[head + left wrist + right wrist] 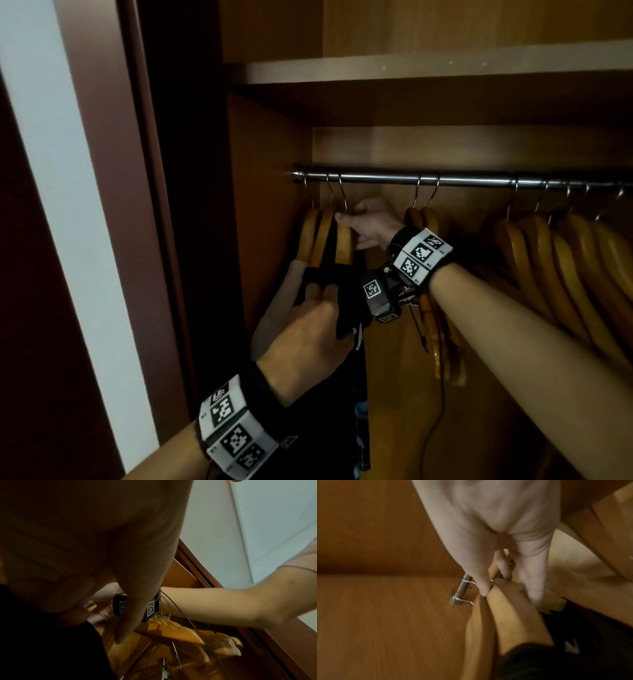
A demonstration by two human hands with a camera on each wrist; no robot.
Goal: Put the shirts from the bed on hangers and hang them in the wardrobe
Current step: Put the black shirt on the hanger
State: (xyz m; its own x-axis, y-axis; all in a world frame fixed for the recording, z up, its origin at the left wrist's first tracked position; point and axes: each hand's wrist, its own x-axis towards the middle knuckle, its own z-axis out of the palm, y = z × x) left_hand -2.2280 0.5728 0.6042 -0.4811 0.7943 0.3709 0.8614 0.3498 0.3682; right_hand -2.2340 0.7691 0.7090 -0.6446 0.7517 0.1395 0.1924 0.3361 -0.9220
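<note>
Black shirt going onto the rail, left end of wardrobe.
Right hand (371, 224) has fingers (483, 586) clamped on the top of a wooden hanger (343, 241) whose hook is over the steel rail (462, 180); left hand (310, 334) grips the black shirt (346, 308) draped on it, fingers curled into the fabric. A beige shirt (281, 308) hangs on the hanger just left, so looks like at least one is done and this one is nearly seated. Bed out of view, can't tell how many are left. Spare hangers (561, 260) further right. No brand text readable; only a small white mark on the black shirt and square coded markers on the wrist bands (423, 253).
</note>
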